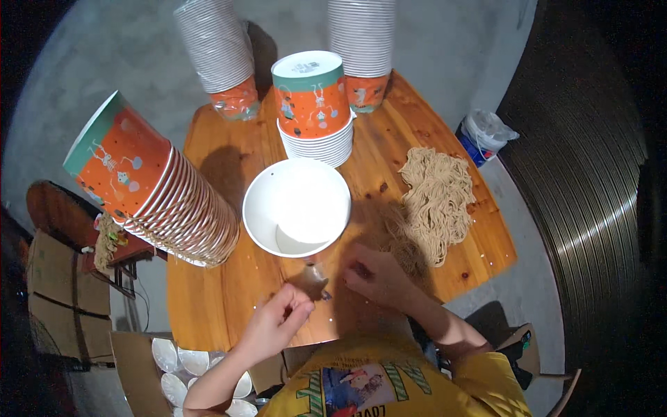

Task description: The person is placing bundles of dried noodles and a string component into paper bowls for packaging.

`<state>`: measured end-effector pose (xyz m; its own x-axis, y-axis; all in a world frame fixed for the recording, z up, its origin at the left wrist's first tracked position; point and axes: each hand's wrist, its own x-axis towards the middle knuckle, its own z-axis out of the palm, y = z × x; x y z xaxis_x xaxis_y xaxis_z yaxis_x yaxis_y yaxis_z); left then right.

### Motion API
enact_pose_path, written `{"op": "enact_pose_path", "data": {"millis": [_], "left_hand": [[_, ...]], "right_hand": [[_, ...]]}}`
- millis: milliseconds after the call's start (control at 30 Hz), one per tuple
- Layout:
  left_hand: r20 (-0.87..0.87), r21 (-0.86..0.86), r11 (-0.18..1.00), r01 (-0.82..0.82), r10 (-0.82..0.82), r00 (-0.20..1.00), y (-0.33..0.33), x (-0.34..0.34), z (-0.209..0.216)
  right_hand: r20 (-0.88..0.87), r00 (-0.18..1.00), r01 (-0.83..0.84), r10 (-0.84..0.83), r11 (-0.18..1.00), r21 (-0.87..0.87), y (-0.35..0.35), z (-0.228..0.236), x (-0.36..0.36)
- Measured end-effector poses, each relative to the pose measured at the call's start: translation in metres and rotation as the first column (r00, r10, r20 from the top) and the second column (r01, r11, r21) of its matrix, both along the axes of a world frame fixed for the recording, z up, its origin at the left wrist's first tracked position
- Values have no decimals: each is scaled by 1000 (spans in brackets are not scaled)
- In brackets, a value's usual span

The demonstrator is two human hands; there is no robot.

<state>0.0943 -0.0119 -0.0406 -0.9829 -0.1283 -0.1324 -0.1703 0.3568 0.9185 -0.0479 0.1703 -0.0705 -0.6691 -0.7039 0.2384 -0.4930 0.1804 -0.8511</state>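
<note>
Noodles (436, 201) lie in a loose tan heap on the wooden table (208, 306), just right of the open white paper bowl (297, 207), and I take that bowl as my landmark. It stands upright, mouth up, near the middle of the tabletop, and I see nothing inside it but white wall and base.

My right hand (375, 274) rests on the table just below and to the right of the bowl, at the near edge of the noodle heap. Its fingers are curled down toward the wood; I cannot tell whether they grip any strands.

My left hand (278, 320) hovers below the bowl, nearer the table's front edge, with thumb and fingertips drawn together in a pinch. Whether something small sits in that pinch I cannot make out.

Left of the bowl a long stack of orange bowls (160, 198) leans on its side. Behind the bowl a short stack (314, 104) stands bottom-up, and further behind it two tall stacks (219, 55) rise at the table's far edge. Below and left of the bowl, past the table, white lids (182, 361) lie in a cardboard box.
</note>
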Motion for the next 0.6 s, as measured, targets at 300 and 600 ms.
{"op": "enact_pose_path", "data": {"millis": [300,600], "left_hand": [[-222,-246,961,129,-186,957,-35,27,4],[-477,-645,760,-77,-322,818,-39,-19,37]], "right_hand": [[155,984,-108,91,989,105,-18,7,4],[188,951,-258,244,964,57,-31,7,8]]}}
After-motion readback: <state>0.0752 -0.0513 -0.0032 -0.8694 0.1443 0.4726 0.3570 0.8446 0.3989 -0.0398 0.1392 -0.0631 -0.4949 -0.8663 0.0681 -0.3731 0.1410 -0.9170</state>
